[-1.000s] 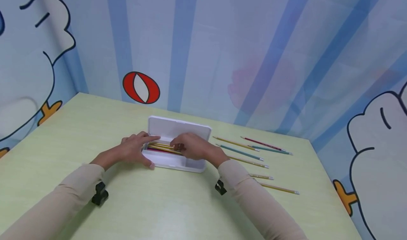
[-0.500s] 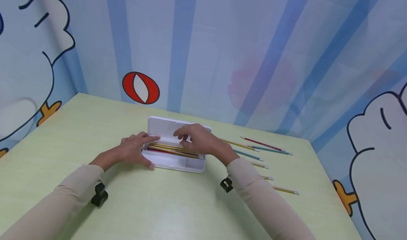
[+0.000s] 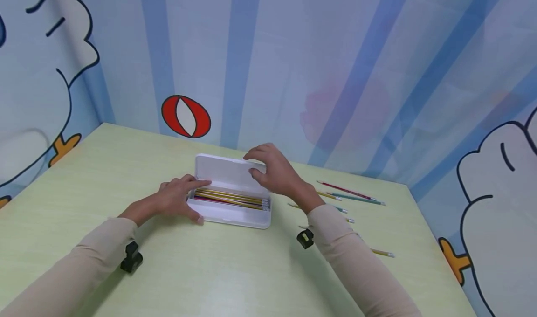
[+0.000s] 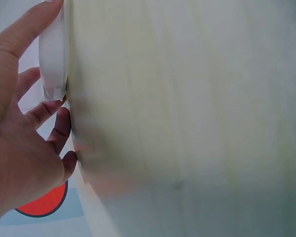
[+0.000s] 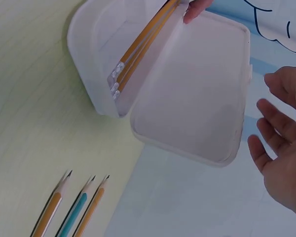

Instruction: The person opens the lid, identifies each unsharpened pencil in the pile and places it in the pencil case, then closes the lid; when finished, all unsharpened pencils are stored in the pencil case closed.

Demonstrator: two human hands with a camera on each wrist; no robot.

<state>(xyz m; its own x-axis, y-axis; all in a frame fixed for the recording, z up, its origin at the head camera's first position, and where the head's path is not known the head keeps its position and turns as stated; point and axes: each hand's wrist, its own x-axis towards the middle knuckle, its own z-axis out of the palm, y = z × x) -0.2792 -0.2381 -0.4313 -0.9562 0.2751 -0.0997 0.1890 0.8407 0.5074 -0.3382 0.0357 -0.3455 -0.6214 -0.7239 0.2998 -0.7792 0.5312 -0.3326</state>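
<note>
A white pencil case [image 3: 228,218] lies on the table with its lid [image 3: 222,171] standing up at the back. Inside it, several yellow pencils [image 3: 235,198] and a dark red one lie lengthwise, erasers to the right. My left hand [image 3: 176,199] grips the case's left end, thumb at the front corner and index finger by the hinge side; its other fingers reach round the end in the left wrist view. My right hand [image 3: 274,172] is raised at the lid's upper right corner, holding nothing. In the right wrist view, its fingers are loosely bent, apart from the lid.
To the right, several loose pencils lie on the pale table [image 3: 189,270], among them a red one [image 3: 346,189], a teal one [image 3: 361,199] and a yellow one [image 3: 382,252]. My right sleeve [image 3: 356,256] covers parts of others. A printed curtain [image 3: 277,74] hangs behind.
My right hand has let go of a yellow pencil inside the case and risen back and right to the lid's corner. My left hand has stayed put.
</note>
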